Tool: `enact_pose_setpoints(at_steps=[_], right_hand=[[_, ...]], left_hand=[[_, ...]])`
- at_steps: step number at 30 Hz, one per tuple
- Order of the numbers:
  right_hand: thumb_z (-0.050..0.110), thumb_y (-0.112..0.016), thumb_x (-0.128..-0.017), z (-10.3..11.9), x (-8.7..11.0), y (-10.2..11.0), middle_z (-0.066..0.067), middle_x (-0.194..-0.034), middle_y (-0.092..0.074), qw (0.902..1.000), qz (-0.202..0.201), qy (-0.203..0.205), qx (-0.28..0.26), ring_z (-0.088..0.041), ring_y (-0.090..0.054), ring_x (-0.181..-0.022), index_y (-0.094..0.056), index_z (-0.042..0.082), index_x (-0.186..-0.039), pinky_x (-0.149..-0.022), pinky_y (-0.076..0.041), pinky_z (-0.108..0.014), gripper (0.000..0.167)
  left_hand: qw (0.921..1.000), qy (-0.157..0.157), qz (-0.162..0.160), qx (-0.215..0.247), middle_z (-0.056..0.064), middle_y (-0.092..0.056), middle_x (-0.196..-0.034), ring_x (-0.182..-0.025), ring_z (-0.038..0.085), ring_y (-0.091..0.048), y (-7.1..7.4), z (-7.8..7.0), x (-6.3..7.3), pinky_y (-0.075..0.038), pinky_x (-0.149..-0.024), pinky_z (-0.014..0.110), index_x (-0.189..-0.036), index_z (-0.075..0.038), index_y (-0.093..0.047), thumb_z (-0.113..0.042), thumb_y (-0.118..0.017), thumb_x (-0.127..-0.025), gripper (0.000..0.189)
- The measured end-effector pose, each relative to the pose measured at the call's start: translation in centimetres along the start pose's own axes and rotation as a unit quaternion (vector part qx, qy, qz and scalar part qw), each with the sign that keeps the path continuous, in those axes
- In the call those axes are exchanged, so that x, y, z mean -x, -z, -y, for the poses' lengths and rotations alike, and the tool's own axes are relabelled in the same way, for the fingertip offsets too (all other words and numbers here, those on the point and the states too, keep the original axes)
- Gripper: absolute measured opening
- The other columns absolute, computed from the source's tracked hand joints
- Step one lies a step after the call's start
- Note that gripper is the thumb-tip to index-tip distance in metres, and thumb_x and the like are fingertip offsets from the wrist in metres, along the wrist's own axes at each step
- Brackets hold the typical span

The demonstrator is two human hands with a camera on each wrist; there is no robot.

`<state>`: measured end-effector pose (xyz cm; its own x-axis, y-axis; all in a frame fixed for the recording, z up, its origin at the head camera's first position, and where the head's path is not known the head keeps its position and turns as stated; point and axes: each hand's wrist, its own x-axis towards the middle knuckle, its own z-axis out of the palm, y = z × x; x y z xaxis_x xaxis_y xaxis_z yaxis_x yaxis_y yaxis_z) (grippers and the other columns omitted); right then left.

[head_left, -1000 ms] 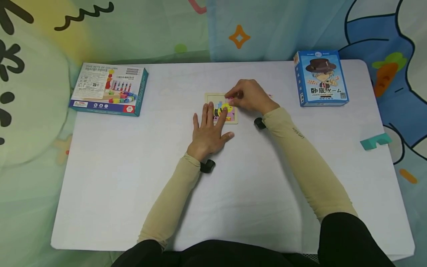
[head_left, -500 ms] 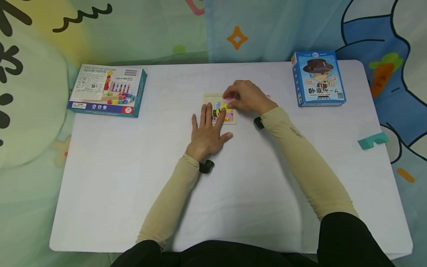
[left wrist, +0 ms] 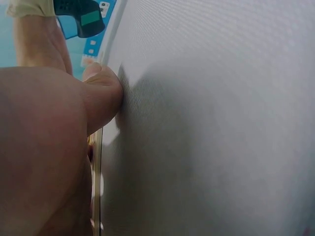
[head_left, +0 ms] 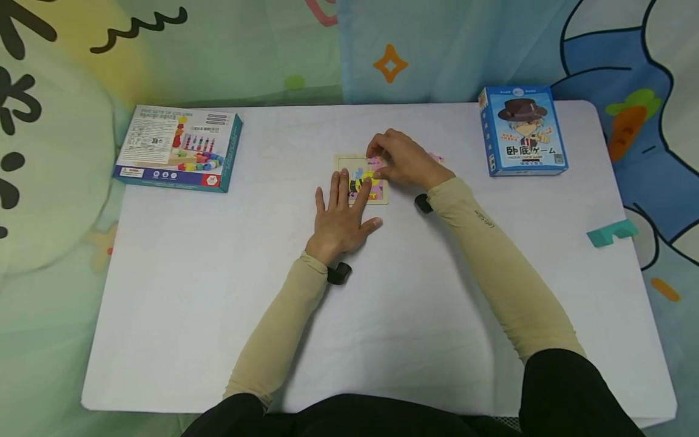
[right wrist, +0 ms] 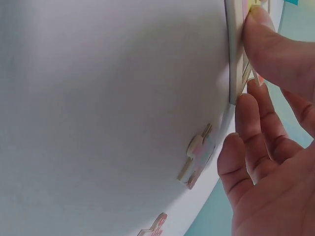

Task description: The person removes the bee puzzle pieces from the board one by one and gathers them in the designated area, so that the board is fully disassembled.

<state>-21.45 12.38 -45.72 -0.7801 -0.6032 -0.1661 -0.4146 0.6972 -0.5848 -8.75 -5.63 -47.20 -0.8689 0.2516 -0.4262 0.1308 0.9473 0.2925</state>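
A small wooden jigsaw puzzle with a yellow bee picture lies in a pale frame (head_left: 337, 164) at the table's upper middle. My left hand (head_left: 340, 221) rests on its lower left part, fingers straight and spread. At the upper right of the frame, my right hand (head_left: 406, 161) pinches a pink puzzle piece (head_left: 375, 163) between thumb and fingers. In the right wrist view the thumb (right wrist: 268, 44) lies over the frame's edge (right wrist: 236, 54), and the piece is mostly hidden. The left wrist view shows mainly the left thumb (left wrist: 103, 93) by the tabletop.
Loose puzzle pieces (right wrist: 199, 155) lie on the table just right of the frame, partly behind my right hand. A white and teal game box (head_left: 177, 145) lies at the back left. A blue box (head_left: 524, 130) is at the back right, and a teal block (head_left: 611, 232) near the right edge.
The right hand's fingers have shifted slightly at the frame's upper right, and the pink piece now lies flatter over the frame. The left hand stays in place.
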Motion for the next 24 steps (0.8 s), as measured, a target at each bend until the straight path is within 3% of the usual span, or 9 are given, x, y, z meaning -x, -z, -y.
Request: enact_pose_setpoints(at_steps=[9, 14, 24], right_hand=[[0.006, -0.081, -0.094, 0.2, 0.3, -0.5, -0.018, -0.115, -0.065, 0.9990, -0.027, -0.008, -0.034, -0.032, -0.060, -0.105, -0.064, 0.003, -0.126, -0.099, -0.049, -0.047, 0.036], [0.004, -0.079, -0.095, 0.3, 0.8, -0.8, -0.019, -0.120, -0.069, 0.9975, -0.040, -0.023, -0.053, -0.033, -0.065, -0.107, -0.067, 0.004, -0.129, -0.101, -0.052, -0.047, 0.036], [0.003, -0.083, -0.091, -0.5, 1.6, -0.8, -0.016, -0.117, -0.078, 0.9891, -0.116, -0.026, -0.086, -0.030, -0.074, -0.101, -0.078, 0.006, -0.124, -0.094, -0.058, -0.044, 0.033]], left_hand=[[1.0000, 0.001, -0.001, -0.006, 0.013, 0.027, -0.175, -0.163, 0.031, 0.027, -0.1, -0.1, 0.0, 0.010, -0.130, 0.063, -0.172, -0.032, 0.004, -0.069, -0.039, -0.106, 0.087], [1.0000, 0.002, 0.002, -0.005, 0.013, 0.028, -0.175, -0.162, 0.031, 0.028, -0.1, 0.0, 0.0, 0.011, -0.130, 0.062, -0.171, -0.032, 0.005, -0.069, -0.038, -0.106, 0.087], [1.0000, 0.001, -0.003, -0.001, 0.014, 0.026, -0.175, -0.163, 0.031, 0.027, 0.1, -0.1, 0.2, 0.011, -0.130, 0.062, -0.172, -0.031, 0.004, -0.067, -0.040, -0.107, 0.086]])
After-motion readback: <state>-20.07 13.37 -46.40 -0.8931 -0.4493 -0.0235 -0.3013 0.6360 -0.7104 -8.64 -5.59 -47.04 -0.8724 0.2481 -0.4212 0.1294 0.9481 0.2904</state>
